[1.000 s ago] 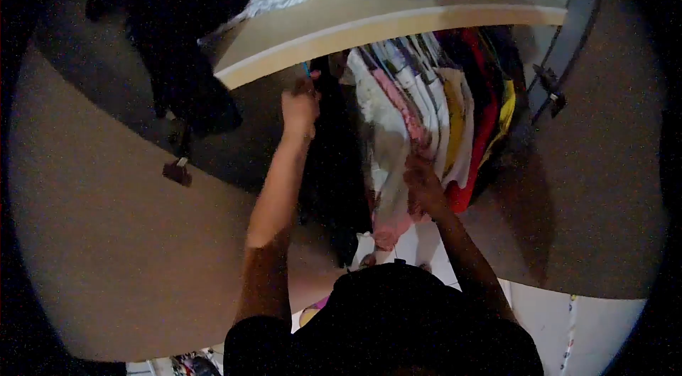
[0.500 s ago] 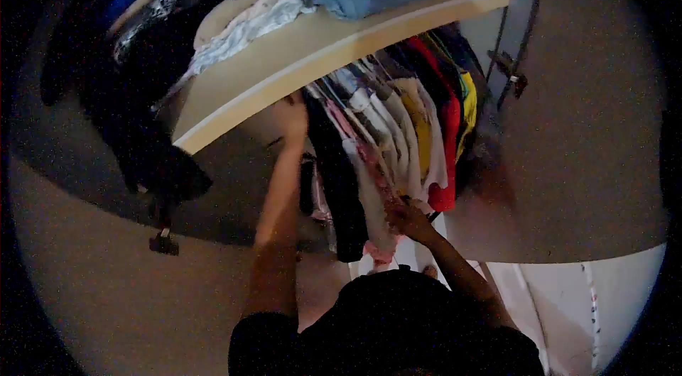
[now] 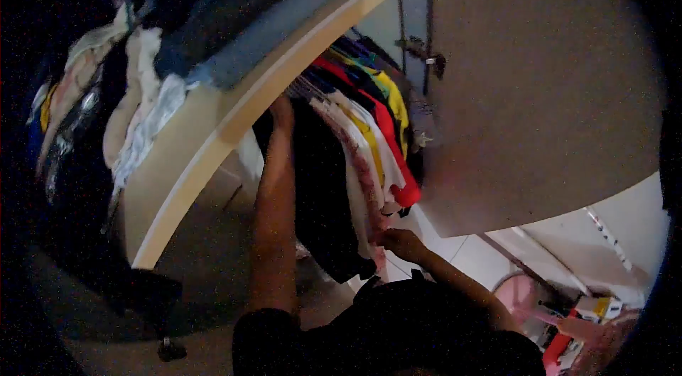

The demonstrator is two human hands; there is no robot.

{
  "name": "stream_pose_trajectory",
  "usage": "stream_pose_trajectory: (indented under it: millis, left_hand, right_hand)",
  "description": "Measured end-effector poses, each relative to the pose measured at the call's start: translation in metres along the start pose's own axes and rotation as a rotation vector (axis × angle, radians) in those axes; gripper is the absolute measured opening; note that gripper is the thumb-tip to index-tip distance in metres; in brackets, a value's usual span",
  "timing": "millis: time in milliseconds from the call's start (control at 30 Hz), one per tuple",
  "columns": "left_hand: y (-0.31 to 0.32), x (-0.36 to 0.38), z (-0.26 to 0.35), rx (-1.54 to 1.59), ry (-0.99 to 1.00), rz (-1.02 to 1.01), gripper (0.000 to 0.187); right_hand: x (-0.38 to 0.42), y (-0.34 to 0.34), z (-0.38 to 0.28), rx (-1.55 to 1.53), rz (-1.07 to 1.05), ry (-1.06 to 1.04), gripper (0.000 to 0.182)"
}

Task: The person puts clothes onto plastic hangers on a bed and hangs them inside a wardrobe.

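Below a pale shelf (image 3: 195, 170), a row of clothes hangs in a cupboard. My left hand (image 3: 281, 112) is raised to the top of the row beside a black garment (image 3: 320, 184); its fingers are hidden under the shelf edge. My right hand (image 3: 401, 242) is closed at the lower edge of a pink patterned garment (image 3: 366, 181), its fingertips on the cloth. Further right hang a white garment, a red garment (image 3: 387, 127) and a yellow one (image 3: 394, 102).
Folded jeans (image 3: 263, 35) and a light crumpled cloth (image 3: 153, 127) lie on the shelf. A large door panel (image 3: 540, 92) stands at the right. Near the lower right are a pink round object (image 3: 516, 294) and mixed items on the floor.
The view has turned, so the shelf looks steeper and floor items show at the right. My left hand is further behind the shelf edge, and the hanging clothes are pressed closer together.
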State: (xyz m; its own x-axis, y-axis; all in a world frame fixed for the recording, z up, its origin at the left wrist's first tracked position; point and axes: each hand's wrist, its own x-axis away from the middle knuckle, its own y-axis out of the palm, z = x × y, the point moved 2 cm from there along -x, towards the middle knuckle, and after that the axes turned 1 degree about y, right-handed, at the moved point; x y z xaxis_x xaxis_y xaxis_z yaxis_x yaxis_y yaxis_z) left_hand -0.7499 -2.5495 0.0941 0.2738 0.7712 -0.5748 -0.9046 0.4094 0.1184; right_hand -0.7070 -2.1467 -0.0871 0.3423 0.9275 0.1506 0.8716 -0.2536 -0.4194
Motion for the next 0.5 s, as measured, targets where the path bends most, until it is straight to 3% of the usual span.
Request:
stream_pose_trajectory:
  millis: [100, 167, 267, 333, 433, 500]
  left_hand:
    - [0.035, -0.018, -0.014, -0.022, -0.009, -0.068, 0.051]
    - [0.037, -0.019, -0.016, -0.048, -0.01, -0.089, 0.052]
    - [0.032, -0.013, -0.004, -0.1, 0.011, -0.091, 0.054]
    - [0.022, -0.003, -0.01, -0.126, 0.04, -0.075, 0.055]
    - [0.004, 0.041, -0.004, -0.174, 0.111, 0.04, 0.057]
    - [0.001, 0.103, 0.022, -0.235, 0.054, 0.173, 0.06]
  right_hand:
    - [0.011, 0.001, 0.021, -0.051, -0.01, 0.127, 0.026]
    - [0.016, -0.004, 0.019, 0.002, 0.078, 0.004, 0.027]
    - [0.013, -0.005, 0.018, 0.157, -0.004, 0.063, 0.027]
    - [0.011, 0.008, 0.045, 0.001, 0.036, 0.066, 0.028]
    - [0.007, 0.011, 0.052, 0.006, 0.048, 0.055, 0.03]
    - [0.013, 0.0, 0.032, 0.004, 0.084, 0.001, 0.03]
